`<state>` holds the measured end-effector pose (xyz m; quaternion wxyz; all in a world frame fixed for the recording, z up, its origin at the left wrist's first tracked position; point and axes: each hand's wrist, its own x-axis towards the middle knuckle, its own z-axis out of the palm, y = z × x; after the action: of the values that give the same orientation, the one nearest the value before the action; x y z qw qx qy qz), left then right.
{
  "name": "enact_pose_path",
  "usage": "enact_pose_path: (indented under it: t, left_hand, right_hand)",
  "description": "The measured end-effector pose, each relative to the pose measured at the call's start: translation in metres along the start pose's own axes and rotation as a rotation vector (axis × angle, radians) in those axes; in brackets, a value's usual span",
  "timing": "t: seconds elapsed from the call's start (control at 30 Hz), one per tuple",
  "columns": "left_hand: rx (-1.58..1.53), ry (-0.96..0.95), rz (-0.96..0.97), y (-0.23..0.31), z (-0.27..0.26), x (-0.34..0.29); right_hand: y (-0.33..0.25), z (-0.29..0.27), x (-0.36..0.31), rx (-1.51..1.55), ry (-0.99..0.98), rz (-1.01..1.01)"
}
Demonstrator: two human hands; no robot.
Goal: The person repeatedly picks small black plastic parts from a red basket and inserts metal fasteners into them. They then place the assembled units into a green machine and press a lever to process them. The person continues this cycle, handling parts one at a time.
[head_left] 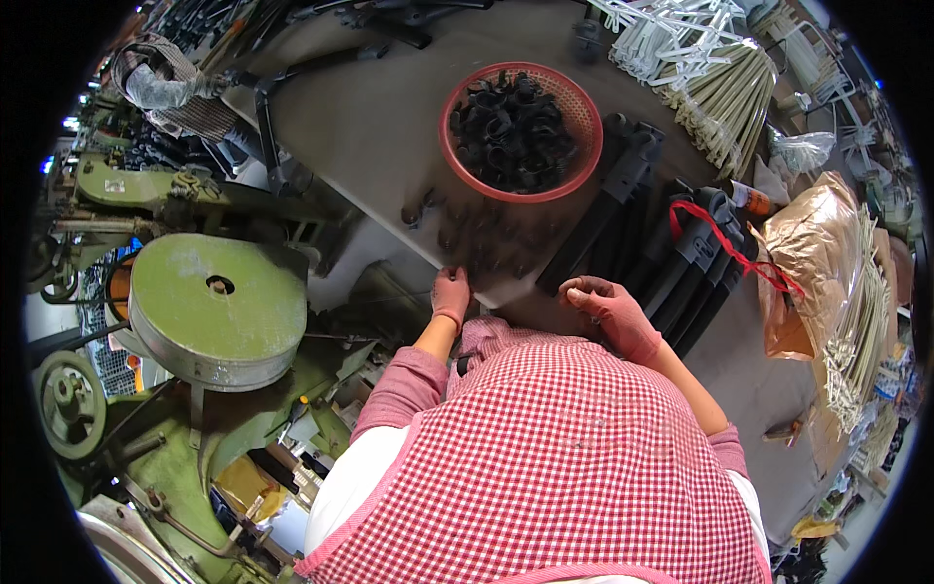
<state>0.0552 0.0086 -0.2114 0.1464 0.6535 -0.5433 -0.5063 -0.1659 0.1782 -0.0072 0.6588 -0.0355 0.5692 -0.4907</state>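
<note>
At the table's near edge, my left hand [450,295], in a pinkish glove, has its fingers curled in. Whatever it may hold is hidden. To the right, my gloved right hand [615,313] is raised over the edge with thumb and fingers drawn together; anything between them is too small to make out. Beyond both hands, several small dark parts [482,234] lie scattered on the grey table [379,127]. Past these sits a red plastic basket [453,161] full of black curved, ring-like parts [516,131].
Right of my right hand lie black tubes [671,282] with grey fittings and a red ribbon [720,229]. Bundles of metal rods [720,107] and brown wrapping [793,243] line the right side. A green machine [219,302] stands close on the left. Another person's sleeved arm [165,88] shows far left.
</note>
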Motion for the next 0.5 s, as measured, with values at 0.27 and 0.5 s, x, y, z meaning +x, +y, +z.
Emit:
enact_pose_path:
  t: [0.27, 0.5]
  left_hand:
    - [0.473, 0.005, 1.149, 0.166, 0.033, 0.056]
    - [1.235, -0.28, 0.732, 0.239, 0.105, 0.123]
  right_hand:
    - [-0.003, -0.021, 0.002, 0.082, 0.081, 0.014]
    - [-0.01, -0.029, -0.004, 0.188, 0.174, -0.089]
